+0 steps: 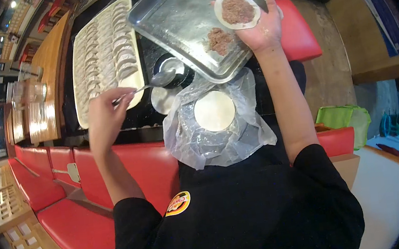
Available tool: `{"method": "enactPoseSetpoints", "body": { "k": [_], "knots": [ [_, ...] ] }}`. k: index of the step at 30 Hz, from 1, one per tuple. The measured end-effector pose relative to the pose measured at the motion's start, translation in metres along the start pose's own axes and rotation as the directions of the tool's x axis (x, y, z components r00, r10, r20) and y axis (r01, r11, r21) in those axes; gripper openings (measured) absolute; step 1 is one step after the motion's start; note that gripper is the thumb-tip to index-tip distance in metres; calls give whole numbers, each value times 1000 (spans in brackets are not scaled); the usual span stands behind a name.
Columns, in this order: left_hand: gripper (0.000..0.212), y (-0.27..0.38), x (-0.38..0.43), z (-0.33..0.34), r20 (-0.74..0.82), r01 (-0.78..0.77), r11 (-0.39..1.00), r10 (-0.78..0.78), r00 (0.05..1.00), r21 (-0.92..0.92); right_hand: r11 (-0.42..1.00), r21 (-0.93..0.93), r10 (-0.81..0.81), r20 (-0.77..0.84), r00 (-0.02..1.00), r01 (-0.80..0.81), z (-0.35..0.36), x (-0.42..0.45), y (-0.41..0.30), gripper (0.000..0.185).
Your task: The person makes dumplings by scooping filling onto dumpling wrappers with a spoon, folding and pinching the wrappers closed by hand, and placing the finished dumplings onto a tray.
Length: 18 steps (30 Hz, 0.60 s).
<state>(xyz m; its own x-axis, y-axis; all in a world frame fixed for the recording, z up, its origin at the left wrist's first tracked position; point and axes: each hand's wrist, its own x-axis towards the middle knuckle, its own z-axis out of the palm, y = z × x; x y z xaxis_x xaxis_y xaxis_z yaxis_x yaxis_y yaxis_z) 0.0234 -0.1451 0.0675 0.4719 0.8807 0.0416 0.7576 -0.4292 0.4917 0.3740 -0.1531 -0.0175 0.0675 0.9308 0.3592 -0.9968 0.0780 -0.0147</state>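
Note:
My left hand [107, 116] holds a metal spoon [163, 78] by its handle, with the spoon's head over a dark bowl [181, 76]. On the palm of my right hand [260, 30] lies a round dumpling wrapper [227, 21] with a mound of minced filling [237, 9] spread on it. That hand is above the right side of a metal tray [175, 28], where a lump of filling [220, 41] sits. Nearest my body, a pale round wrapper [214, 111] rests on a crumpled clear plastic bag [209, 149]. Whether more wrappers lie beneath it, I cannot tell.
Left of the metal tray, a cream tray [133, 86] carries rows of folded dumplings [103, 43]. A round pale item [163, 100] is beside the bag. Red bench seats [127, 168] line the near left, a red seat [297, 28] the right. A green bin [343, 124] stands far right.

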Motion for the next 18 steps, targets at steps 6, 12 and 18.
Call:
{"method": "enactPoseSetpoints", "body": {
  "k": [6, 12, 18],
  "knots": [
    [16, 12, 5, 22, -59, -64, 982, 76, 995, 177, 972, -233, -70, -278, 958, 3, 13, 4, 21, 82],
    [18, 5, 1, -17, 75, 35, 999, -37, 996, 38, 954, -255, 57, -355, 933, -156, 21, -8, 34, 78],
    [16, 61, 14, -10, -310, -262, 965, 251, 917, 7, 881, -311, 249, -336, 908, -357, 45, -7, 65, 80]
  ]
}}
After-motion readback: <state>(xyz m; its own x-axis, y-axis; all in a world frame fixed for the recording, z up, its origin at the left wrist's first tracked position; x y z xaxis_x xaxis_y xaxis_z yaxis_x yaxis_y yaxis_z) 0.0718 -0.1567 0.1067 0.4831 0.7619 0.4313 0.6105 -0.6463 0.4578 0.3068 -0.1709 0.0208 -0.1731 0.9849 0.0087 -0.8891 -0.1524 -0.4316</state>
